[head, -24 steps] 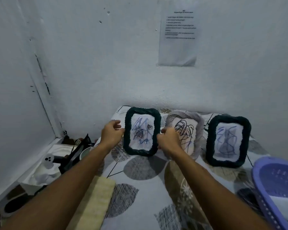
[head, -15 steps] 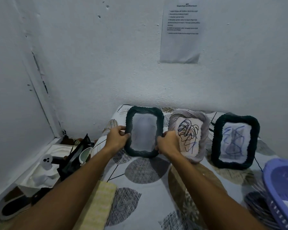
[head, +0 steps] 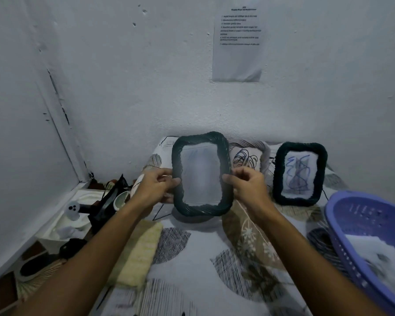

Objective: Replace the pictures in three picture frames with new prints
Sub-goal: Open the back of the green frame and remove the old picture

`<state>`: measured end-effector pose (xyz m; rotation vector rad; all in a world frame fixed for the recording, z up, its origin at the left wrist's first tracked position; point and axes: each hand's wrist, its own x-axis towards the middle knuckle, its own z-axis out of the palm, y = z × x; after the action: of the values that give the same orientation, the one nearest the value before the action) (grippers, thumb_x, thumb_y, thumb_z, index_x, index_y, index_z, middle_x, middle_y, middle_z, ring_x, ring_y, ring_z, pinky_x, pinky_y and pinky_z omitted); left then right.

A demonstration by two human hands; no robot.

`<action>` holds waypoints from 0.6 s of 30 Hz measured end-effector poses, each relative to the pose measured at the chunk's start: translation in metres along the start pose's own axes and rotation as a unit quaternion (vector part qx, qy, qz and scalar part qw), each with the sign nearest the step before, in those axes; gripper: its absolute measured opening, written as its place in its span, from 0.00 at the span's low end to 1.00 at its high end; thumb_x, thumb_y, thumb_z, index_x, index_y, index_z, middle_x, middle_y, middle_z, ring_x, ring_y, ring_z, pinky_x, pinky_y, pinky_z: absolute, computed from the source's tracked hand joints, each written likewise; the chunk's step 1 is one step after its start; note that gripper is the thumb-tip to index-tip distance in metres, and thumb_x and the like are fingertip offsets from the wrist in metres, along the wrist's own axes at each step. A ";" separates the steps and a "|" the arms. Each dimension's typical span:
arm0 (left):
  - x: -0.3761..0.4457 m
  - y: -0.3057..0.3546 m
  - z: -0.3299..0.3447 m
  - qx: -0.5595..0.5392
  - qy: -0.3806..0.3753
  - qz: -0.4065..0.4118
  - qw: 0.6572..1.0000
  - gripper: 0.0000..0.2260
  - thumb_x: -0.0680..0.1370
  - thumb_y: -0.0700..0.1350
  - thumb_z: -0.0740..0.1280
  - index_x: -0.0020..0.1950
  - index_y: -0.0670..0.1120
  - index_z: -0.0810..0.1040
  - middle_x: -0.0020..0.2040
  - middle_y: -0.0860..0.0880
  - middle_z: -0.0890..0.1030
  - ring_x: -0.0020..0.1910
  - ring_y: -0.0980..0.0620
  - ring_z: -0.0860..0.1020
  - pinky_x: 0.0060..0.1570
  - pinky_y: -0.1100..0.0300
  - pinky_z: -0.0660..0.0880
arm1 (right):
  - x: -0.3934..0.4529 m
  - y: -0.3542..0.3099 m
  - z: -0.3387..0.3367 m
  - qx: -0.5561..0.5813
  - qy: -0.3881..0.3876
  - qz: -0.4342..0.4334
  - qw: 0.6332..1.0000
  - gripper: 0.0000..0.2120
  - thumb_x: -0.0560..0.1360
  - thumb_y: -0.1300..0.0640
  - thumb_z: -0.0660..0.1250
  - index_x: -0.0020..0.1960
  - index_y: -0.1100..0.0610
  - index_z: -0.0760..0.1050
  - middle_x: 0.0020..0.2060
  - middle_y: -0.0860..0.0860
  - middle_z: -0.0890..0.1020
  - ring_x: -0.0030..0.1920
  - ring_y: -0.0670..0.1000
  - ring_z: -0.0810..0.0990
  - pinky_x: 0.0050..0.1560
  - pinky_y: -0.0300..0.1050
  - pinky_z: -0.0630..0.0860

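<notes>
**Dark woven frame lifted in both hands, centre of picture**

Dark green rope-wrapped frame (head: 201,174) held upright at centre, clear of the patterned bedsheet (head: 192,252); left hand (head: 156,188) pinches its left edge, right hand (head: 246,185) pinches its right edge, fingers curled round the rim both sides; picture inside reads blurred, can't tell its content. Handling, my guess: light, rigid rim, wrapped cord gives good friction; front pane may be fragile, so keep the grip on the side rails, not the centre. Around it: grey frame (head: 249,156) just behind on the right, partly hidden by the held one; second dark frame (head: 299,174) further right, against the wall; purple basket (head: 369,242) lower right with white sheets in it, possibly prints; yellow cloth (head: 141,254) lower left. Grey frame is the nearest thing to knock.
</notes>
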<state>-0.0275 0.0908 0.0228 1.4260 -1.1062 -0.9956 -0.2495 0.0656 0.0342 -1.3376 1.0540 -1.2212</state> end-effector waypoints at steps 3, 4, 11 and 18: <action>-0.027 -0.005 0.017 -0.012 -0.026 -0.017 0.999 0.10 0.76 0.37 0.68 0.57 0.42 0.77 0.44 0.42 0.83 0.39 0.46 0.81 0.43 0.44 0.80 | -0.037 -0.008 -0.020 0.050 0.002 0.021 0.999 0.06 0.73 0.67 0.70 0.39 0.61 0.76 0.35 0.55 0.81 0.34 0.50 0.80 0.34 0.42 0.77; -0.036 -0.007 0.023 -0.019 -0.036 -0.024 0.999 0.10 0.77 0.37 0.68 0.57 0.41 0.77 0.43 0.43 0.84 0.37 0.47 0.82 0.41 0.46 0.81 | -0.048 -0.010 -0.027 0.057 0.008 0.020 0.998 0.05 0.73 0.67 0.70 0.39 0.61 0.76 0.35 0.55 0.82 0.33 0.49 0.80 0.32 0.40 0.77; -0.075 -0.002 0.074 0.058 0.058 0.069 0.994 0.12 0.75 0.37 0.70 0.58 0.43 0.77 0.49 0.43 0.81 0.44 0.48 0.80 0.44 0.52 0.80 | -0.096 -0.012 -0.052 -0.044 0.077 -0.054 0.995 0.04 0.71 0.66 0.72 0.41 0.66 0.78 0.35 0.59 0.82 0.34 0.47 0.81 0.36 0.42 0.79; -0.116 0.051 0.125 -0.044 0.002 0.156 0.987 0.07 0.73 0.44 0.73 0.46 0.40 0.82 0.38 0.41 0.83 0.36 0.46 0.83 0.34 0.53 0.81 | -0.115 -0.011 -0.041 -0.333 0.166 -0.219 0.902 0.04 0.71 0.57 0.73 0.44 0.54 0.79 0.37 0.47 0.81 0.36 0.47 0.78 0.35 0.43 0.75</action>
<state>-0.1810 0.1728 0.0600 1.1413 -1.2229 -0.8062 -0.3035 0.1757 0.0306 -2.0201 1.5621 -1.5272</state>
